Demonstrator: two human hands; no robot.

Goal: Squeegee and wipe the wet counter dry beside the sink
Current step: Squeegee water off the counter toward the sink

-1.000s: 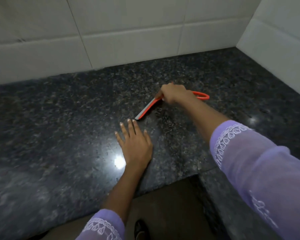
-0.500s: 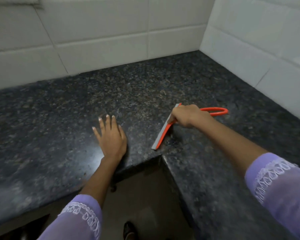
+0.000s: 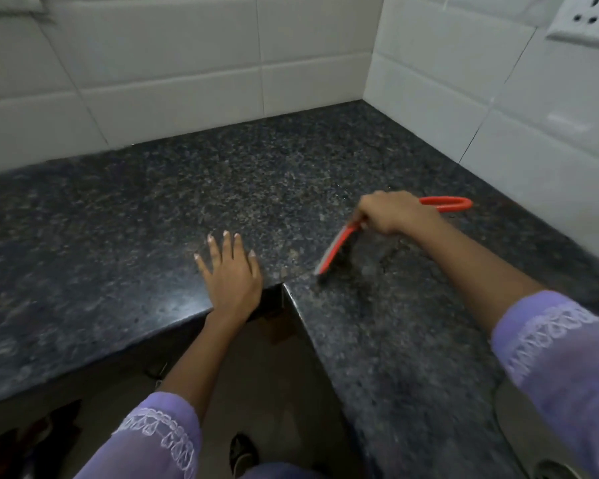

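Note:
A dark speckled granite counter [image 3: 125, 236] wraps an inner corner under white tiles. My right hand [image 3: 393, 214] is closed round an orange squeegee [image 3: 334, 252]; its blade slants down to the counter near the inner corner of the front edge, and its looped handle end sticks out behind my fist. My left hand [image 3: 230, 273] lies flat on the counter with fingers spread, just left of that corner, holding nothing. A streaky wet patch shows on the stone under and right of the blade.
White tiled walls [image 3: 173, 74] close the counter at the back and right. A wall socket [image 3: 588, 24] sits at the top right. A steel sink [image 3: 533, 454] with its drain shows at the bottom right. The floor and my foot lie below the front edge.
My right hand has drawn the squeegee toward me and rightward, from mid-counter to the inner corner of the front edge. My left hand stays flat on the counter.

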